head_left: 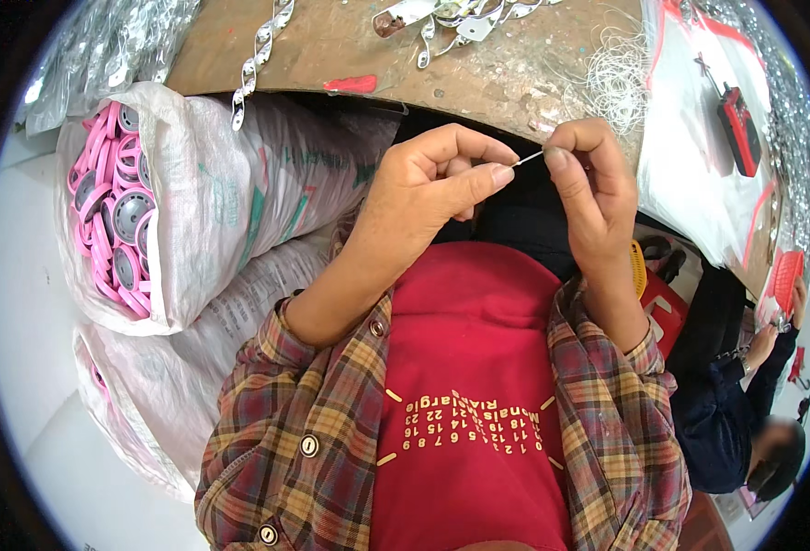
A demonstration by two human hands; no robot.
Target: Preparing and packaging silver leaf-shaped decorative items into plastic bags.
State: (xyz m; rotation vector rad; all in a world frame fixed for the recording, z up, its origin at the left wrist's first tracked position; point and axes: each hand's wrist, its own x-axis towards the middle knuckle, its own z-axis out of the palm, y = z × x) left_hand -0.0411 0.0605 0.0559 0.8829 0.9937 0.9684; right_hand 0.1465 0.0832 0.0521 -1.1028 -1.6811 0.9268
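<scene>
A thin, pale piece that looks like string (pixel 529 158) stretches between my two hands, just off the table's near edge. My left hand (pixel 437 174) pinches one end between thumb and forefinger, its other fingers curled in. At the opposite end, my right hand (pixel 593 174) closes thumb and forefinger on it. Beyond my right hand, a tangle of white string (pixel 618 78) lies on the worn brown table (pixel 331 46).
Left of me stands a white woven sack (pixel 212 174) full of pink-rimmed grey wheels (pixel 129 216). Shiny metallic strips (pixel 262 50) hang over the table edge. At right are clear plastic bags (pixel 699 174), a red-and-black device (pixel 737 129) and a seated co-worker (pixel 722 413).
</scene>
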